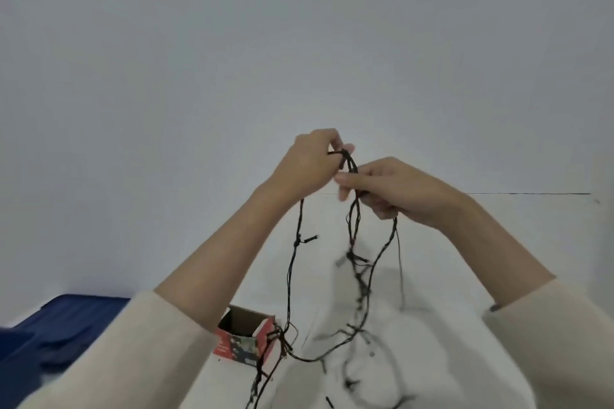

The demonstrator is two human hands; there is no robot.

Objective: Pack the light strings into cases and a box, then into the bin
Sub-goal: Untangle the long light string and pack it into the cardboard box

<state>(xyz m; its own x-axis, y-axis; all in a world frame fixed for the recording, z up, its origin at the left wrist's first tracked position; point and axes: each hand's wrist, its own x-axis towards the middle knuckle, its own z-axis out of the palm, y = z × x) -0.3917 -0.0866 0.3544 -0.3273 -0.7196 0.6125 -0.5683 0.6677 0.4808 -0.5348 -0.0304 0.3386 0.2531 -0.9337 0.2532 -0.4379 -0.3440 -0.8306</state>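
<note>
String: dark light string (357, 276), held up at centre, loops hanging toward 6 o'clock onto the white table (498, 242).
Left hand: left hand (307, 164) pinching the gathered top of the loops.
Right hand: right hand (395, 189) closed around strands just at 4 o'clock of the left.
Handling: probably light, limp, tangle-prone; small bulbs look fragile, so grip the wire, not the bulbs.
Axis: long axis near vertical, 12 to 6.
Box: open red box (246, 339) at 7 o'clock, one strand touching its corner.
Bin: blue bin (50, 335) at 8 o'clock.
</note>
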